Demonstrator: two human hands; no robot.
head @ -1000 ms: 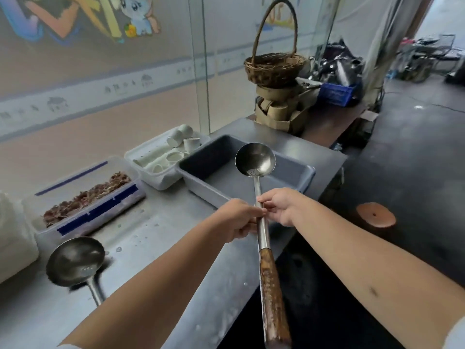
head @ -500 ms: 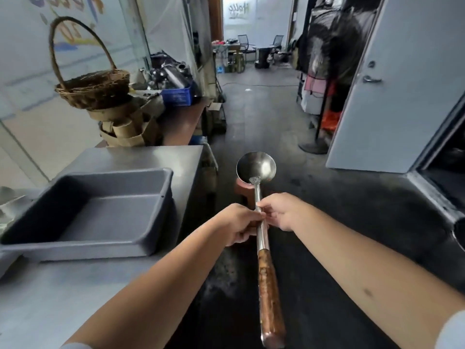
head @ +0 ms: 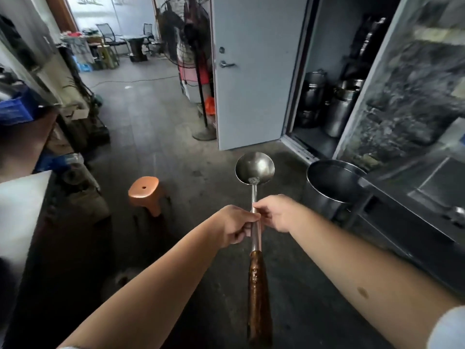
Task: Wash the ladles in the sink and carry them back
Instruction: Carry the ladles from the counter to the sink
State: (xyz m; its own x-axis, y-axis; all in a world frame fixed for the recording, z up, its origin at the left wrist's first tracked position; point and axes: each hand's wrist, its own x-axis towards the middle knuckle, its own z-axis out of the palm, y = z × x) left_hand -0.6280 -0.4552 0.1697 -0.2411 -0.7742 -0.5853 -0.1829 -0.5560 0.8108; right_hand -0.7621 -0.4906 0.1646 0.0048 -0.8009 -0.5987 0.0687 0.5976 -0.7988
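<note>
A long steel ladle (head: 254, 170) with a brown wooden handle points away from me over the dark floor, bowl up and level. My left hand (head: 232, 226) grips its metal shaft from the left. From the right, my right hand (head: 278, 215) pinches the same shaft just above the wooden part. A steel sink (head: 437, 197) with a dark frame stands at the right edge, beyond my right arm.
A big steel pot (head: 334, 180) sits at the sink's near corner. An orange stool (head: 146, 193) stands on the floor left of the ladle. A grey door (head: 251, 71), a standing fan (head: 196, 59) and a storeroom with steel pots (head: 339, 107) lie ahead. Cluttered tables line the left.
My view has swung right, away from the steel table with the grey tray and basket, toward the door and sink. Both hands keep the same hold on the ladle.
</note>
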